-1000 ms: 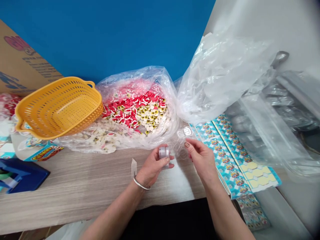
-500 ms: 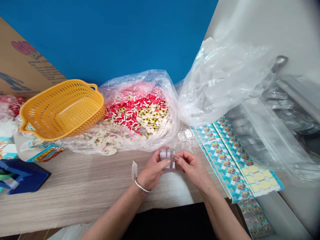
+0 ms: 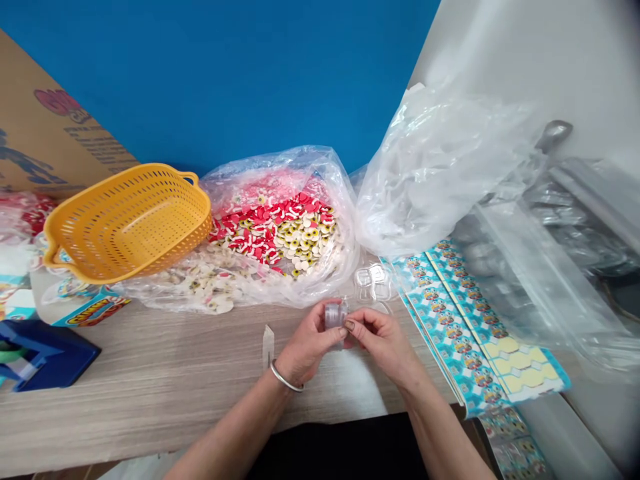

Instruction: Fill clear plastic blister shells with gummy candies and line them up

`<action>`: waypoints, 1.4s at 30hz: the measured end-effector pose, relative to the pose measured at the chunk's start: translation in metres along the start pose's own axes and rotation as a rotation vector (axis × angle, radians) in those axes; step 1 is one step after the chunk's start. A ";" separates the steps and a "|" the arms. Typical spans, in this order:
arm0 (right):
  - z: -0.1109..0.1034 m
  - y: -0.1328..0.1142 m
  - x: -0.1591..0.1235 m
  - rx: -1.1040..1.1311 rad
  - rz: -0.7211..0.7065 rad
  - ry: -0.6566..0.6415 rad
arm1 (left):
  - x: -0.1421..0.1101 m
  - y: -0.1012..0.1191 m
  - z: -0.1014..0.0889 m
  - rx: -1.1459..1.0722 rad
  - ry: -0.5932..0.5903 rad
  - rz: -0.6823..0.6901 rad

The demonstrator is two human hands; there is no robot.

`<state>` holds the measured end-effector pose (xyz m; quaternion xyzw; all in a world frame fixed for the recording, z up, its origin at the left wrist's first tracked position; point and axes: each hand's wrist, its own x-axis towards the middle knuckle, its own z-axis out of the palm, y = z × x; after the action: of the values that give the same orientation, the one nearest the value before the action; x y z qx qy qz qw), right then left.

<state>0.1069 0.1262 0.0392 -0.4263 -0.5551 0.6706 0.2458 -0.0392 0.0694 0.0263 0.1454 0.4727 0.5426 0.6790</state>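
My left hand (image 3: 309, 343), with a silver bangle on its wrist, is wrapped round a small clear plastic container (image 3: 334, 315). It looks like a little stack of moulded cups, partly covered by my fingers. From the other side, the thumb and index finger of my right hand (image 3: 384, 339) pinch the container's right edge. Beyond my hands a clear moulded tray (image 3: 373, 281) lies on the table. Behind it sits an open clear bag of gummy candies (image 3: 280, 227), some red and white, others like eyeballs.
A yellow slotted basket (image 3: 135, 233) stands at the left, above a blue tape dispenser (image 3: 55, 355). At the right, printed blue label sheets (image 3: 460, 320) lie beside large clear bags (image 3: 440, 167). A pale pointed strip (image 3: 269, 343) lies left of my hands, on the wooden table (image 3: 165, 373).
The container has turned between my fingers and shows a narrower side. My right fingers have come slightly closer to my left thumb. The whole view has shifted a little.
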 end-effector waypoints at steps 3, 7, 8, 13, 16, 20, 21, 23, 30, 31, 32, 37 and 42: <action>0.000 0.000 -0.001 -0.027 -0.030 0.017 | -0.001 -0.001 -0.001 -0.053 -0.021 -0.031; -0.010 -0.003 -0.001 -0.059 -0.053 0.041 | -0.001 -0.001 -0.002 -0.088 -0.003 -0.054; -0.013 -0.004 0.000 -0.063 -0.057 0.062 | -0.001 0.000 -0.002 -0.083 0.005 -0.055; -0.026 -0.004 0.005 -0.140 -0.079 0.419 | -0.002 0.003 0.000 -0.040 0.012 -0.051; -0.019 -0.004 0.004 -0.237 -0.097 0.418 | -0.002 0.002 0.001 -0.031 -0.001 -0.045; -0.002 -0.001 -0.001 -0.078 -0.023 0.039 | -0.001 -0.001 0.001 0.000 0.033 -0.005; 0.001 0.000 -0.002 -0.040 -0.007 0.004 | -0.001 -0.002 0.001 0.002 0.037 -0.003; 0.003 0.001 -0.002 -0.002 0.006 -0.008 | -0.002 -0.003 0.000 -0.022 0.019 -0.017; -0.006 0.002 -0.003 -0.092 -0.062 0.011 | -0.004 -0.005 -0.001 -0.153 -0.050 -0.082; -0.006 0.001 -0.003 -0.101 -0.066 0.016 | -0.004 -0.005 -0.001 -0.165 -0.045 -0.086; -0.007 0.001 -0.003 -0.105 -0.069 0.022 | -0.004 -0.005 -0.001 -0.174 -0.039 -0.088; -0.017 -0.002 0.000 -0.060 -0.069 0.113 | -0.004 -0.001 -0.004 -0.127 -0.008 -0.075; -0.034 -0.006 0.009 -0.152 -0.066 0.469 | -0.003 0.001 -0.003 -0.034 0.000 -0.063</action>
<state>0.1302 0.1530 0.0420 -0.5692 -0.5454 0.5013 0.3566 -0.0423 0.0658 0.0269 0.1190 0.4677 0.5287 0.6982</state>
